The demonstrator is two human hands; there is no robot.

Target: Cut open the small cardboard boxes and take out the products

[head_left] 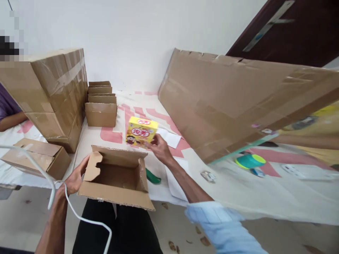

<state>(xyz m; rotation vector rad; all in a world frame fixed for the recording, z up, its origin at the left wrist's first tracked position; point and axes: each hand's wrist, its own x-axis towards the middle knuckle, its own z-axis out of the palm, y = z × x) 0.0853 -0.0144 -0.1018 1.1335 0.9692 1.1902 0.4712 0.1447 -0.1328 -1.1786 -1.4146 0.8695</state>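
The right hand [160, 148] grasps a small yellow printed carton [141, 131] just behind the open brown cardboard box [116, 178]; the left hand [75, 178] grips that box's left flap.

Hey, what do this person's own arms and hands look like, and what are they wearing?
Both hands are bare: no gloves, and no ring or watch shows. The right hand comes out of a light blue sleeve pushed up near the elbow, forearm uncovered. The left hand and forearm show no sleeve at all. A white cable loops in front of the left forearm.
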